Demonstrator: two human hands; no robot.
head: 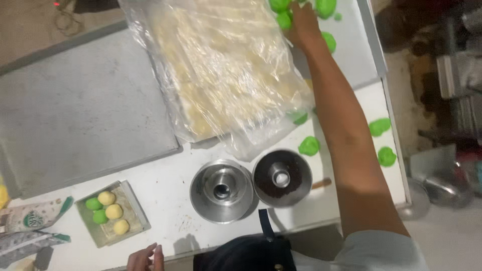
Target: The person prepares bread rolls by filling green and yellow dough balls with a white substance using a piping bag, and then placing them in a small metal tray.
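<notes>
My right hand (303, 24) reaches far across the table to a group of green dough balls (284, 20) on a grey tray (351, 45) at the top. Its fingers rest among the balls, and the grip is hidden from me. My left hand (146, 259) hovers at the near table edge with fingers apart, holding nothing. Just ahead of me stand two round metal tube moulds: an empty one (221, 190) and one with dark brown filling (282, 178).
A clear plastic sheet covers pale yellow dough (221, 65). A large grey tray (75, 110) lies at the left. A small tray (135, 213) holds green and yellow balls. Loose green lumps (310, 145) sit on the white table (165, 165); packets (30, 216) lie far left.
</notes>
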